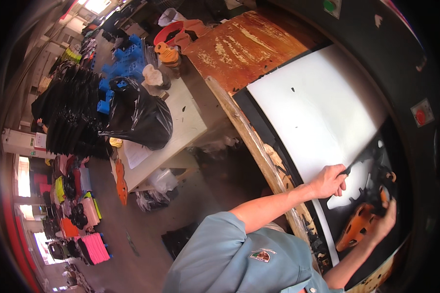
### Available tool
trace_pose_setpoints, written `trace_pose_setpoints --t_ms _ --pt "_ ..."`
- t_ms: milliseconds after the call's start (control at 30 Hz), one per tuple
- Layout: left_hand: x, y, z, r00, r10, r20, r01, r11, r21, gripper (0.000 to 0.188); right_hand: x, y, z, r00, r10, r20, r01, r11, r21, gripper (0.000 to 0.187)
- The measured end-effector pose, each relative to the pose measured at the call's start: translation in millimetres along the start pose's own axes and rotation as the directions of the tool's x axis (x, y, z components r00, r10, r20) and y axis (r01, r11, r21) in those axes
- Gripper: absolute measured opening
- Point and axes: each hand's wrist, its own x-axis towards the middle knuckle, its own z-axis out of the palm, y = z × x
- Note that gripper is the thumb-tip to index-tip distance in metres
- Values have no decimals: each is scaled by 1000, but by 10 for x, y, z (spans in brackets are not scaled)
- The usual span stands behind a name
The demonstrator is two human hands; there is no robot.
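My left hand (329, 181) is closed at the lower edge of the white board (318, 112), gripping a dark piece of thin sheet material (348, 171). The rest of that piece merges with the black surface behind it. My right hand (387, 219) is curled beside an orange shaped piece with dark holes (359, 227). A smaller orange part shows by its fingertips, but what the fingers hold is partly hidden. Between my hands lie black cut scraps with jagged edges, over a white patch (349, 188).
A wooden rail (249, 134) runs along the work surface, with scraps beside it. A dark machine with a red button (420, 115) and a green button (329, 5) borders the right. Leftward, a table (188, 119) carries a black plastic bag (139, 115) and blue blocks (127, 61).
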Motion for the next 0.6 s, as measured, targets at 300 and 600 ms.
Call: trace_pose_setpoints --t_ms 300,600 --pt "-179 246 160 834 519 -188 -272 683 678 34 162 -209 -713 860 -507 -52 418 761 -496 41" --pt "-478 230 431 982 180 -51 -161 953 256 34 -1018 -450 1010 701 -369 610 657 667 -352 65"
